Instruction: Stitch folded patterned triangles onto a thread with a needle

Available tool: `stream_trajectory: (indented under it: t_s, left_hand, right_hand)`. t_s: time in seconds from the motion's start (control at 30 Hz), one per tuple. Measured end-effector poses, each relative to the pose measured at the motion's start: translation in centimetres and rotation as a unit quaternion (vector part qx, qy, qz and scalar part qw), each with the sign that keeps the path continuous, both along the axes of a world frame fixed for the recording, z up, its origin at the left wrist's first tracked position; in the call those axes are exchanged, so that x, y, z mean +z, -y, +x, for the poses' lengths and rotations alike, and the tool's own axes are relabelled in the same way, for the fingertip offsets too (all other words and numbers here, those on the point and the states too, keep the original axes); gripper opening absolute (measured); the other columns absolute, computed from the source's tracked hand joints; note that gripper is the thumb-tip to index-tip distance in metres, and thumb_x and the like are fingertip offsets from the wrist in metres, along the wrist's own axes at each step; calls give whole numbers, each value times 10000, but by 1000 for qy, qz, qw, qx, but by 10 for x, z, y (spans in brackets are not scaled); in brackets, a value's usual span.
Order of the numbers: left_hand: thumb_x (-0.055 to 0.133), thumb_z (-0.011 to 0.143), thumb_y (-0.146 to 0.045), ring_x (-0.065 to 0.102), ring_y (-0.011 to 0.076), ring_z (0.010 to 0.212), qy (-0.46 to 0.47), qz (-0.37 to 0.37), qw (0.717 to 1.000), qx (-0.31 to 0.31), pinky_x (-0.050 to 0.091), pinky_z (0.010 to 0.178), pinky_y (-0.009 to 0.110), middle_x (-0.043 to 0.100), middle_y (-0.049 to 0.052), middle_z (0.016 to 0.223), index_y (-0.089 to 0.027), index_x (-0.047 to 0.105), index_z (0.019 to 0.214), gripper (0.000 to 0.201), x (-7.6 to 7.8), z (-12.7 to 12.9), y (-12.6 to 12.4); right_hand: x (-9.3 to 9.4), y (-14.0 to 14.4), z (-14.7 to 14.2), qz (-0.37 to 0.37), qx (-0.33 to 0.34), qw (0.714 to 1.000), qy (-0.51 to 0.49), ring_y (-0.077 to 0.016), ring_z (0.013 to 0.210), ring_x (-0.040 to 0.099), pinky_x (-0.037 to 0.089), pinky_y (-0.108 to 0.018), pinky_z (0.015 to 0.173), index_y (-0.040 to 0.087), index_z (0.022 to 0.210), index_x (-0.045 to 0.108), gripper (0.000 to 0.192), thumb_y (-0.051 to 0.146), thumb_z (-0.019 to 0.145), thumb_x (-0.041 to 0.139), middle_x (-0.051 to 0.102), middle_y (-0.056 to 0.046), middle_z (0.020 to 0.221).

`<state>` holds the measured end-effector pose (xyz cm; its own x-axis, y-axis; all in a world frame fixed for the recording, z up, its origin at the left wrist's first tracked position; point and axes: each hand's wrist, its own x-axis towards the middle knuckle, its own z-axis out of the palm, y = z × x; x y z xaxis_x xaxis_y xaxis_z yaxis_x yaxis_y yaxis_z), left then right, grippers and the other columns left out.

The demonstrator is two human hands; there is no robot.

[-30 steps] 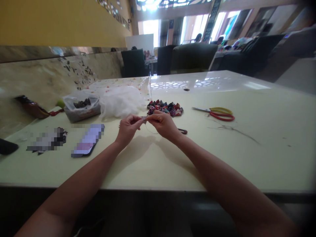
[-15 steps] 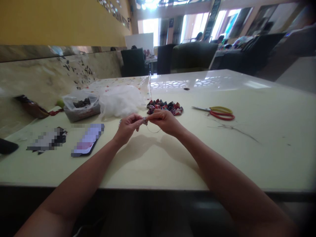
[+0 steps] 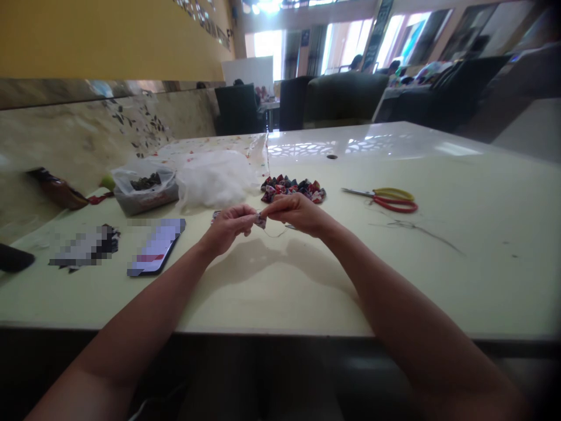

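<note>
Both hands meet above the middle of the pale table [image 3: 272, 280]. My left hand [image 3: 228, 227] pinches a small patterned fabric piece [image 3: 260, 220] between thumb and fingers. My right hand [image 3: 296, 213] pinches the same piece from the right, and a thin thread loop [image 3: 277, 233] hangs below it. Just beyond my hands lies a pile of several small folded fabric pieces [image 3: 293, 189] in red, dark and white prints. A mound of white stuffing [image 3: 214, 179] sits to the left of that pile.
Red and yellow scissors [image 3: 385, 198] lie to the right, with loose thread [image 3: 416, 230] near them. A plastic bag of dark bits [image 3: 144, 188], a phone [image 3: 156, 246] and dark fabric scraps [image 3: 85, 247] lie at the left. Chairs and people are far behind.
My hands have stayed together on the fabric piece and shifted slightly. The right hand has turned a little and the thread loop now hangs lower beneath it.
</note>
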<state>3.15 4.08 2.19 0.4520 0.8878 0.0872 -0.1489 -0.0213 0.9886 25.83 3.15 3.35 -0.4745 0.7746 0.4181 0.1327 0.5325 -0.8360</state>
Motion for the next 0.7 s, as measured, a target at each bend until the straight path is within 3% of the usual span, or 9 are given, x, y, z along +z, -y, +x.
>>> stream_trajectory:
  t_s: [0.33, 0.53, 0.7]
  left_hand:
    - [929, 689, -367, 524, 71, 559, 9, -49, 996, -75, 397, 529, 208, 715, 30, 745, -160, 741, 765, 290, -5, -5, -4]
    - [926, 685, -347, 534, 77, 588, -2, -47, 997, -66, 414, 553, 212, 712, 34, 751, -152, 724, 737, 285, -8, -6, -7]
    - [925, 674, -352, 543, 80, 591, -4, -42, 998, -55, 416, 555, 209, 724, 36, 747, -158, 717, 730, 291, -9, -6, -7]
  right_hand:
    - [2, 5, -4, -55, 14, 998, -24, -107, 694, 486, 429, -306, 684, 218, 810, 830, 119, 294, 824, 740, 621, 10, 764]
    - [-6, 2, -10, -36, -27, 999, -23, -102, 677, 495, 433, -300, 678, 212, 791, 836, 169, 368, 812, 776, 568, 15, 739]
    - [-8, 1, -12, -25, -39, 999, -25, -116, 698, 541, 453, -297, 695, 209, 788, 829, 183, 380, 813, 770, 641, -1, 746]
